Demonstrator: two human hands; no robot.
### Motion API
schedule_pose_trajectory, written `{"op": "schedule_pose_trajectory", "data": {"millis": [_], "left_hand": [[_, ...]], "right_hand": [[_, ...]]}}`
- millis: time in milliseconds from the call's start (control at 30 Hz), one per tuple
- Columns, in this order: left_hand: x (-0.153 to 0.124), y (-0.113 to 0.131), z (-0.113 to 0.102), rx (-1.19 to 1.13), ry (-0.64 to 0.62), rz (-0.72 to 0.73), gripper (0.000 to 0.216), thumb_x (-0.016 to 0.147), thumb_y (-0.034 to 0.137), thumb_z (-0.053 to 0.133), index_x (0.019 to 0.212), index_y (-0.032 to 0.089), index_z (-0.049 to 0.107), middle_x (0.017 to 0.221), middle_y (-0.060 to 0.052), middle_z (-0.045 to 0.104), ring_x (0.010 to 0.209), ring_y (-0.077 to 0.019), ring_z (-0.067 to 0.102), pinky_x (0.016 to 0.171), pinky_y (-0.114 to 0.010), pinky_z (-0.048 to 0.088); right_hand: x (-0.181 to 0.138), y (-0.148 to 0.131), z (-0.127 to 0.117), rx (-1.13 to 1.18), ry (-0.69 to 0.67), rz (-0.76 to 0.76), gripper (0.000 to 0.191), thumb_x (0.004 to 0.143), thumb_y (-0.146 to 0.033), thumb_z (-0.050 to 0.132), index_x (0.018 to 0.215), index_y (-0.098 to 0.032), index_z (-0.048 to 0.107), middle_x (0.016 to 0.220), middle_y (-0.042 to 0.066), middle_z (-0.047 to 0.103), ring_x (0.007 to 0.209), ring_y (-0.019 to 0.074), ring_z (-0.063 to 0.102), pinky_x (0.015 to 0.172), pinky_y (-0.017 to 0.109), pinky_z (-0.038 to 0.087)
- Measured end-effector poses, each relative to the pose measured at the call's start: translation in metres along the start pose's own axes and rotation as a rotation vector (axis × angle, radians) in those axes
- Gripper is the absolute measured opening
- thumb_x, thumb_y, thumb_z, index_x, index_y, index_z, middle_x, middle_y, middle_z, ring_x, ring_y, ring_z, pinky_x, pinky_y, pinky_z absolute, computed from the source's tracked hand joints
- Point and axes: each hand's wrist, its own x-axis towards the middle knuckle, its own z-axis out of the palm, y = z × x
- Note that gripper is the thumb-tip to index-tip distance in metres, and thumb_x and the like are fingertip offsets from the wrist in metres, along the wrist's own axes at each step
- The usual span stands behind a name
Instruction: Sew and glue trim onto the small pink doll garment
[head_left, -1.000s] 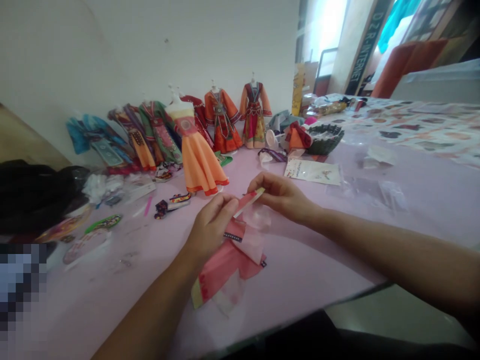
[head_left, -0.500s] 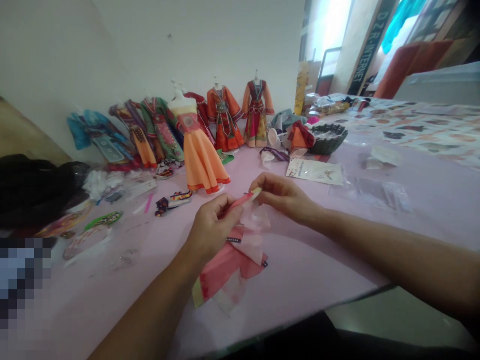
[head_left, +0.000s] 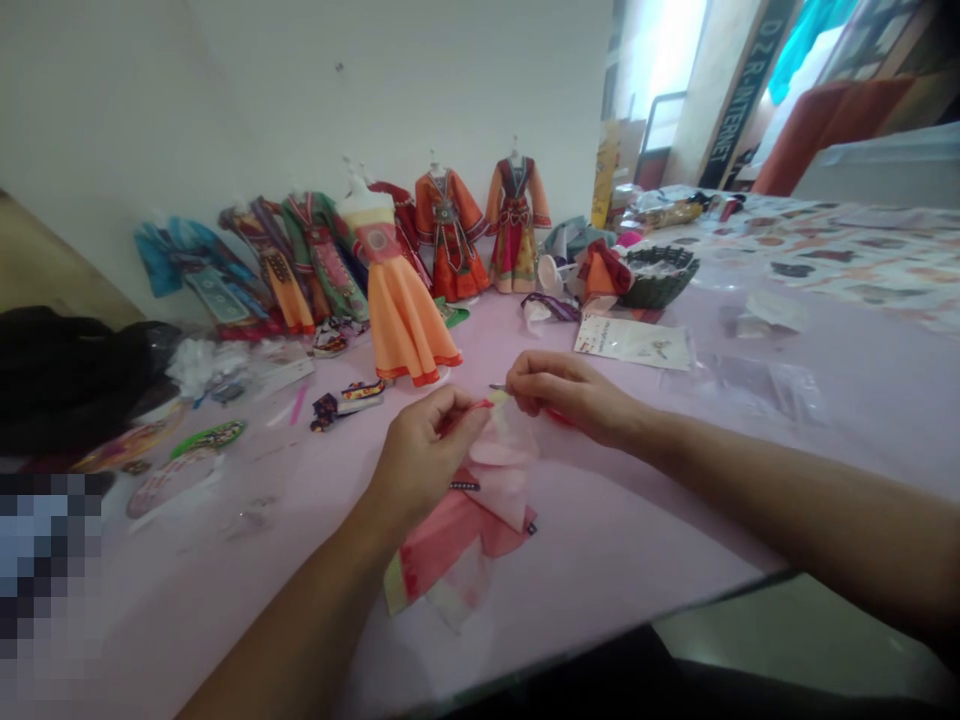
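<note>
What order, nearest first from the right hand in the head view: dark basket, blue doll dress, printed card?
1. Printed card: beyond the right hand, to its right.
2. Dark basket: behind the card.
3. Blue doll dress: far left.

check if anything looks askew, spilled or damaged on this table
The blue outfit at the far left leans, while the orange-sleeved outfit at the row's right end stands upright; the wide lens may exaggerate that. The pink fabric by the left hand is rumpled, but it's in use. I see no spill or damage.
</note>
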Motion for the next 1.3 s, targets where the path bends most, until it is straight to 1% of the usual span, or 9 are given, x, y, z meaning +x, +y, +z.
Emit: {"op": "schedule_pose_trajectory", "data": {"millis": [100, 267, 400, 500, 567, 633, 800, 967, 1300], "left_hand": [[-0.002, 0.0, 0.0, 0.082, -0.01, 0.024, 0.018, 0.089, 0.036, 0.067, 0.08, 0.02, 0.068, 0.073, 0.002, 0.062, 0.068, -0.0142, 0.053, 0.064, -0.027, 0.042], [-0.004, -0.001, 0.001, 0.207, 0.014, 0.053, 0.017, 0.092, 0.036, 0.064, 0.083, 0.022, 0.069, 0.078, 0.0, 0.067, 0.075, -0.0174, 0.059, 0.069, -0.03, 0.046], [-0.003, -0.002, 0.001, 0.391, 0.207, 0.192, 0.009, 0.089, 0.029, 0.068, 0.095, 0.022, 0.066, 0.099, -0.004, 0.069, 0.095, -0.0214, 0.065, 0.087, -0.036, 0.049], [-0.007, 0.002, 0.002, 0.486, 0.303, 0.32, 0.01, 0.088, 0.024, 0.069, 0.097, 0.023, 0.063, 0.1, -0.004, 0.068, 0.097, -0.0215, 0.064, 0.088, -0.036, 0.049], [-0.01, 0.006, 0.003, 0.504, 0.276, 0.382, 0.003, 0.091, 0.022, 0.064, 0.09, 0.024, 0.062, 0.091, -0.002, 0.068, 0.089, -0.0202, 0.064, 0.084, -0.035, 0.049], [-0.012, 0.007, 0.005, 0.529, 0.211, 0.424, 0.01, 0.092, 0.022, 0.061, 0.083, 0.024, 0.061, 0.082, -0.001, 0.067, 0.083, -0.02, 0.064, 0.081, -0.035, 0.048], [-0.012, 0.003, 0.008, 0.599, 0.107, 0.407, 0.01, 0.091, 0.023, 0.062, 0.082, 0.023, 0.064, 0.081, -0.002, 0.068, 0.083, -0.0216, 0.063, 0.077, -0.037, 0.046], [-0.011, 0.0, 0.007, 0.577, 0.111, 0.391, 0.007, 0.089, 0.021, 0.062, 0.082, 0.022, 0.064, 0.081, -0.002, 0.068, 0.082, -0.0216, 0.063, 0.076, -0.037, 0.046], [-0.011, 0.003, 0.007, 0.553, 0.127, 0.327, 0.012, 0.088, 0.02, 0.058, 0.076, 0.022, 0.061, 0.075, -0.001, 0.066, 0.076, -0.0199, 0.061, 0.073, -0.035, 0.045]], "right_hand": [[-0.001, -0.001, 0.002, -0.011, -0.058, 0.041, 0.024, 0.091, -0.034, 0.067, 0.074, -0.018, 0.064, 0.068, -0.001, 0.056, 0.064, 0.0121, 0.049, 0.063, 0.027, 0.041], [-0.001, 0.001, 0.003, 0.033, -0.068, 0.072, 0.018, 0.085, -0.031, 0.073, 0.075, -0.018, 0.067, 0.067, -0.002, 0.058, 0.065, 0.0121, 0.049, 0.063, 0.026, 0.04], [0.0, 0.004, 0.002, 0.107, -0.063, 0.096, 0.02, 0.084, -0.033, 0.075, 0.076, -0.016, 0.068, 0.067, -0.002, 0.058, 0.064, 0.0112, 0.049, 0.063, 0.026, 0.04], [0.0, 0.007, 0.002, 0.154, -0.054, 0.114, 0.022, 0.084, -0.035, 0.077, 0.078, -0.016, 0.069, 0.068, -0.002, 0.059, 0.063, 0.0108, 0.049, 0.063, 0.026, 0.04], [0.0, 0.009, 0.002, 0.16, -0.049, 0.124, 0.022, 0.084, -0.036, 0.078, 0.079, -0.016, 0.069, 0.069, -0.002, 0.06, 0.064, 0.0108, 0.05, 0.063, 0.026, 0.04], [0.0, 0.01, 0.003, 0.162, -0.051, 0.131, 0.022, 0.084, -0.036, 0.079, 0.081, -0.016, 0.07, 0.07, -0.001, 0.061, 0.064, 0.0108, 0.051, 0.063, 0.026, 0.041], [-0.001, 0.01, 0.006, 0.188, -0.081, 0.146, 0.026, 0.081, -0.037, 0.084, 0.08, -0.016, 0.069, 0.071, -0.002, 0.061, 0.065, 0.0103, 0.052, 0.063, 0.025, 0.042], [-0.001, 0.01, 0.005, 0.203, -0.112, 0.172, 0.022, 0.083, -0.035, 0.082, 0.083, -0.016, 0.072, 0.074, -0.001, 0.065, 0.067, 0.0102, 0.056, 0.066, 0.025, 0.046], [-0.001, 0.01, 0.007, 0.12, -0.118, 0.089, 0.017, 0.087, -0.03, 0.078, 0.085, -0.014, 0.072, 0.079, 0.001, 0.069, 0.071, 0.0109, 0.059, 0.069, 0.026, 0.046]]}}
